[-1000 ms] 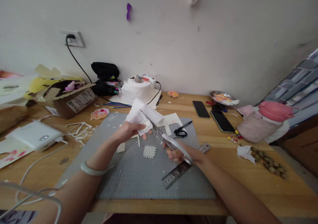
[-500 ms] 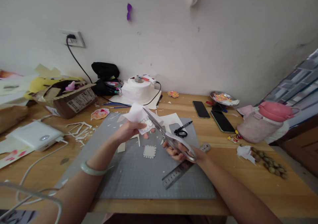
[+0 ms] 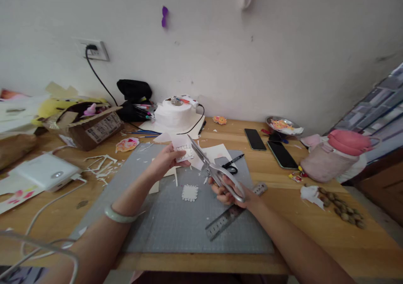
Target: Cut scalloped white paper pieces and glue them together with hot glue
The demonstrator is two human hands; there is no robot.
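A: Left hand (image 3: 165, 161) pinches the paper piece (image 3: 183, 148) above the cutting mat's (image 3: 163, 225) far edge; it has turned flatter than a second ago.

B: Right hand (image 3: 231, 193) grips the scissors (image 3: 217, 171), blades nearly closed on the paper; cut seems advancing.

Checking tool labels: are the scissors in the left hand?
No, the silver scissors are gripped by the right hand, while the left hand holds the white paper piece.
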